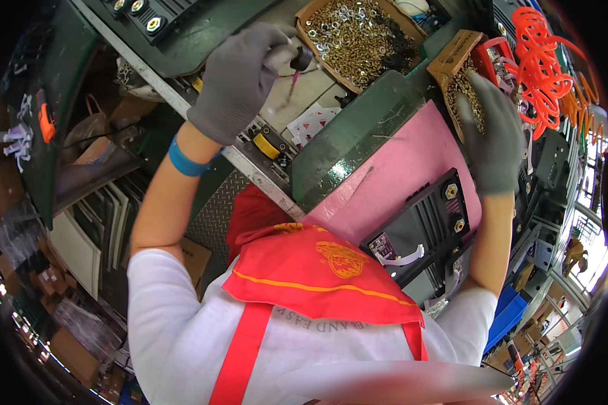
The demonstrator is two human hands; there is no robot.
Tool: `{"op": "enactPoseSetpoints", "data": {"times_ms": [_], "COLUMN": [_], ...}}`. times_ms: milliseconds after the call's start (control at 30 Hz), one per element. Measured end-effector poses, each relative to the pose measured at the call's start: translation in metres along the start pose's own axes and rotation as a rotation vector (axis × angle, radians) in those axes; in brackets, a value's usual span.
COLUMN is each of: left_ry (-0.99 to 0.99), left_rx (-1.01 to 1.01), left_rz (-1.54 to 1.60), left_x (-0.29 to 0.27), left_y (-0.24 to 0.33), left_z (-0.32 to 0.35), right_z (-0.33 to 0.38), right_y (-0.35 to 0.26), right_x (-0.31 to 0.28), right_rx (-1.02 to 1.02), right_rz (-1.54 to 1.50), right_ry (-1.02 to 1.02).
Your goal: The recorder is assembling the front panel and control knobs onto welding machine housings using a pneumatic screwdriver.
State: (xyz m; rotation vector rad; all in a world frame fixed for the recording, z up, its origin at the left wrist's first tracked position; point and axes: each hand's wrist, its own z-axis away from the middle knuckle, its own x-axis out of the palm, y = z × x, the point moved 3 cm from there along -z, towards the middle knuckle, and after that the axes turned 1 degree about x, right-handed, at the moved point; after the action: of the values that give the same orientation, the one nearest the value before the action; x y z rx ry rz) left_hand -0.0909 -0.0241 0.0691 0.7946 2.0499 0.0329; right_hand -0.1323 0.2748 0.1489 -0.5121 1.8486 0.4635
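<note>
My left hand [240, 81], in a grey glove, is raised over the bench's left part. Its fingers are pinched on a small black round piece [302, 59] with a thin pinkish stem hanging below it. My right hand [494, 138], gloved in grey too, reaches into a small cardboard box [454, 57] of brass-coloured screws [467, 94]. Its thumb and fingers are apart among the screws; the fingertips are partly hidden. Nearer my body, a black ribbed housing [419, 226] with brass fittings and a small circuit board lies on the pink mat [378, 179].
A larger open carton [358, 84] of mixed nuts and brass pieces stands at the back. Coiled red air hose [539, 74] hangs at the right. Another black housing [159, 20] lies far left. A yellow-bodied tool [266, 146] sits by the bench edge, near printed cards [312, 123].
</note>
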Motion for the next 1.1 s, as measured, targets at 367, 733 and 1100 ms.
{"op": "enactPoseSetpoints", "data": {"times_ms": [367, 733, 1100], "left_ry": [0.203, -0.090, -0.311], "left_rx": [-0.917, -0.683, -1.031], "left_rz": [1.725, 2.421, 1.785], "left_x": [0.009, 0.026, 0.013], "left_y": [0.023, 0.017, 0.099], "left_z": [0.043, 0.047, 0.008], "right_z": [-0.136, -0.095, 0.001], "right_y": [0.012, -0.025, -0.060], "right_x": [0.215, 0.133, 0.016], "right_rx": [0.178, 0.236, 0.569], "right_rz": [0.036, -0.684, -1.735], "right_ry": [-0.450, -0.147, -0.420]}}
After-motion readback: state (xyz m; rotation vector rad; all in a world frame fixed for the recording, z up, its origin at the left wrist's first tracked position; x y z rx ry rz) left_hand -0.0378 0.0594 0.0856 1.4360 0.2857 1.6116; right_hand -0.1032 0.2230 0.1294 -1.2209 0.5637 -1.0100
